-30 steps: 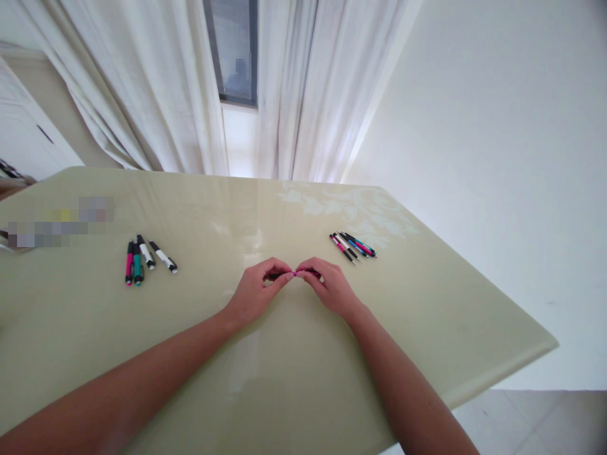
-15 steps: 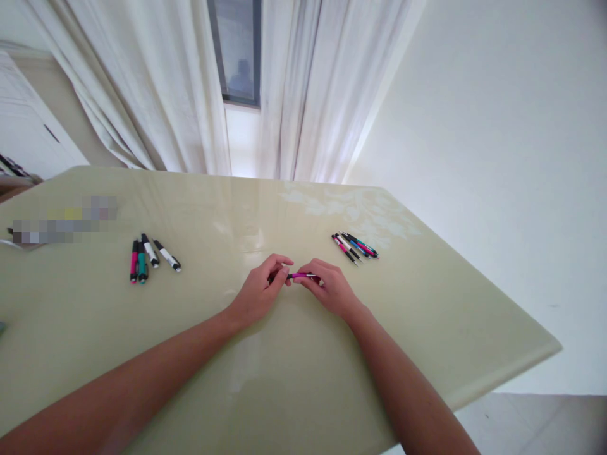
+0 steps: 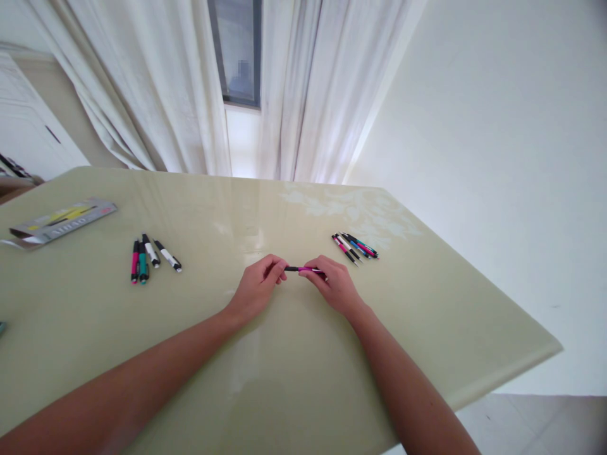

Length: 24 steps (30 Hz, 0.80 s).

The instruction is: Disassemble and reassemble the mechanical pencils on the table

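A magenta-and-black pen (image 3: 303, 269) lies level between my two hands, just above the table's middle. My left hand (image 3: 260, 281) is closed, thumb and fingers pinching its black end; the tip there is hidden. At the other end, my right hand (image 3: 332, 281) is closed around the magenta barrel, covering part of it. To the right rests a bunch of slim pens (image 3: 355, 246) in pink, white, blue and black. On the left several pen pieces with clips lie apart: a pink one (image 3: 134, 262), a teal one (image 3: 143, 264) and white-and-black ones (image 3: 168, 256).
An opened grey-and-yellow pen box (image 3: 64, 220) lies at the table's far left. The glossy pale-green table (image 3: 190, 379) has a cut corner at right, with white wall beyond. White curtains (image 3: 180, 95) and a window (image 3: 237, 50) stand behind it.
Both hands have shifted slightly up, away from me, with the pen. More of its black part shows between them, and the left fingers have drawn a little left. The loose pens have not moved.
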Each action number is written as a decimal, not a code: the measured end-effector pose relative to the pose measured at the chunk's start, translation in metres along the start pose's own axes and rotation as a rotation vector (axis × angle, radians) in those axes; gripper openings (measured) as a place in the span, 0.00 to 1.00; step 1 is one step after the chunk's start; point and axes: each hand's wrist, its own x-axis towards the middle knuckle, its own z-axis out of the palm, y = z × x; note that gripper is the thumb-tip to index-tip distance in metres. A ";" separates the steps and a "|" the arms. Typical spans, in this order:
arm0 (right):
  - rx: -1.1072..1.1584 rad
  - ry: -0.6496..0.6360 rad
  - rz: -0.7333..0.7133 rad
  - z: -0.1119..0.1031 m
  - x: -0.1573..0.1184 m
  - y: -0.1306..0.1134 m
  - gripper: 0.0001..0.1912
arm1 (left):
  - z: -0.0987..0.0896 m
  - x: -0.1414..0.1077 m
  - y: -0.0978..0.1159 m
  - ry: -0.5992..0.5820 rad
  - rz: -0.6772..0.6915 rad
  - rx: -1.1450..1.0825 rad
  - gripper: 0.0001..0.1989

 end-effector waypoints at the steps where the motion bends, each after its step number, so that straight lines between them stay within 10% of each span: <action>1: 0.003 -0.004 -0.001 -0.001 0.000 0.000 0.16 | 0.000 0.000 0.000 0.000 0.015 0.006 0.14; 24: 0.032 0.019 0.013 -0.013 0.001 0.001 0.19 | -0.004 0.001 0.002 0.012 -0.008 -0.033 0.17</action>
